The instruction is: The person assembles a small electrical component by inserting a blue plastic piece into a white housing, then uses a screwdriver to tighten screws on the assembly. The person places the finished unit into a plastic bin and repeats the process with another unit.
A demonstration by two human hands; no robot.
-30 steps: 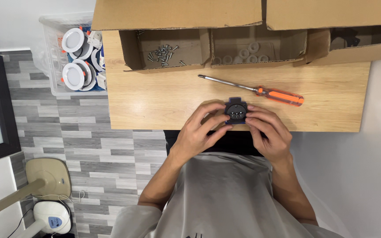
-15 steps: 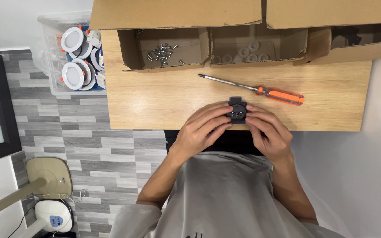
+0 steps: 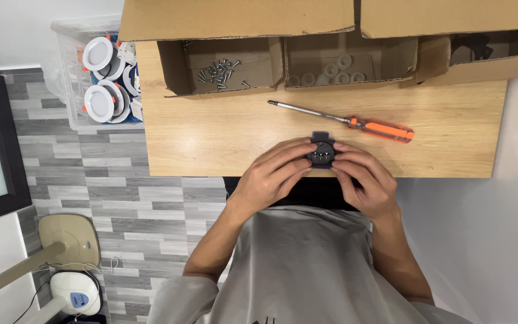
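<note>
A small black round part (image 3: pixel 322 152) with tiny screws on its face sits at the near edge of the wooden table (image 3: pixel 223 132), pinched from both sides. My left hand (image 3: pixel 274 177) grips its left side with fingertips over the rim. My right hand (image 3: pixel 364 180) grips its right side. Just beyond the part an orange-handled screwdriver (image 3: pixel 355 123) lies flat, its tip pointing left, untouched.
Open cardboard boxes line the far edge: one with loose screws (image 3: pixel 220 71), one with white rings (image 3: pixel 331 72), one with dark parts (image 3: pixel 472 48). A clear bin (image 3: pixel 70 78) of round white lamps stands left of the table. A floor fan base (image 3: pixel 67 240) sits lower left.
Both hands stay on the black part. It has shifted very slightly between the fingers, with the fingertips closing a little more over it.
</note>
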